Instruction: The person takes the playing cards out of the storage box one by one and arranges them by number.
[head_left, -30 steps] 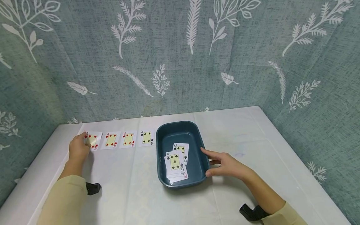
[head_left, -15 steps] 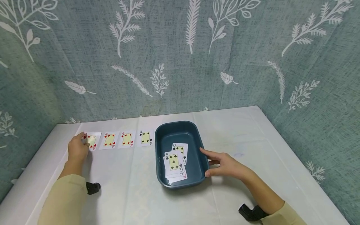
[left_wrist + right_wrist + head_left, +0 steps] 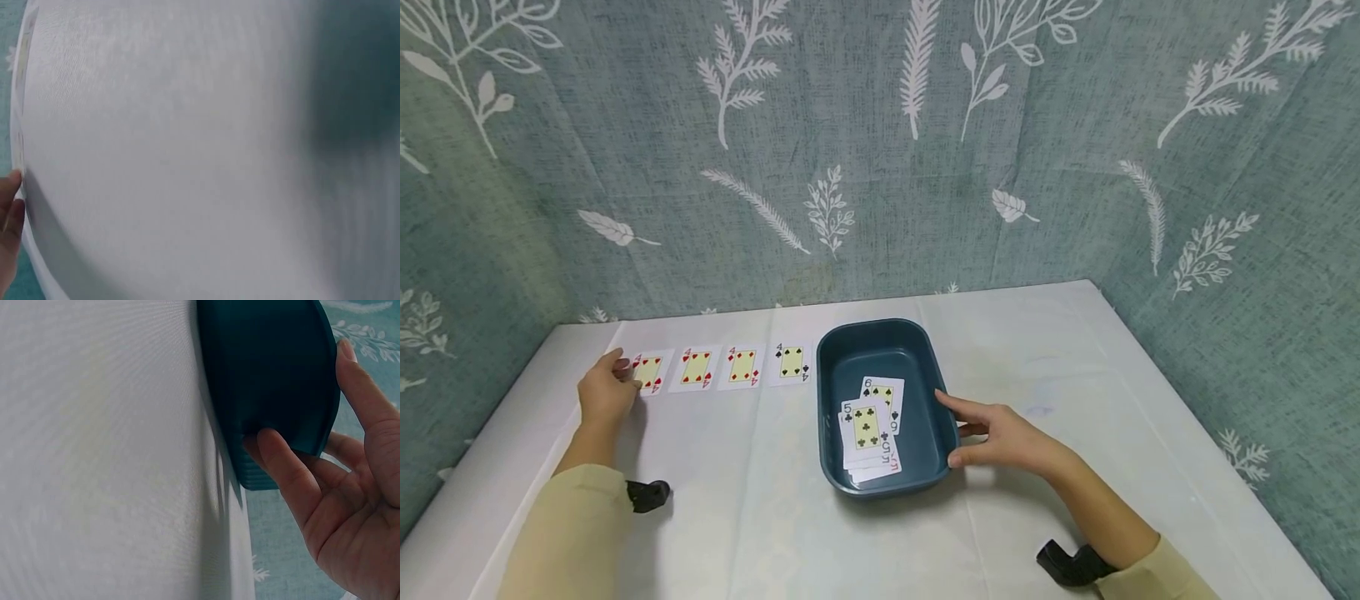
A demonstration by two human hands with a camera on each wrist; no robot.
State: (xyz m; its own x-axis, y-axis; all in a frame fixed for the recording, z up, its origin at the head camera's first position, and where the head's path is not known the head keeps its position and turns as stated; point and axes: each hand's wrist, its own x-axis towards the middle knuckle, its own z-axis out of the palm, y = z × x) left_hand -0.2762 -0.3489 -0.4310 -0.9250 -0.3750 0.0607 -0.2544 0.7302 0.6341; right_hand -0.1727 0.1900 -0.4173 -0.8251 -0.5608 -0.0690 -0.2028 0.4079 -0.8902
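My left hand (image 3: 606,389) is at the far left of a row of playing cards, its fingertips right at the left edge of the end playing card (image 3: 651,372), a red one marked 4. That card lies face up on the white cloth. In the left wrist view, the fingertips (image 3: 15,181) show at the left border. My right hand (image 3: 1007,435) rests against the right wall of a dark blue tray (image 3: 880,342), index finger at the rim and thumb near the front corner. Inside the tray lie several overlapping cards, with a five of clubs (image 3: 866,427) on top.
Between my left hand and the tray, the row continues with two red cards, one (image 3: 696,368) beside the other (image 3: 742,367), then a black spade card (image 3: 791,363). Patterned green fabric (image 3: 880,167) stands behind the white-covered table (image 3: 760,517).
The end card has gone from partly under my left fingers to lying flat in the row. The left fingers have drawn back slightly left of it. My right hand stays at the tray.
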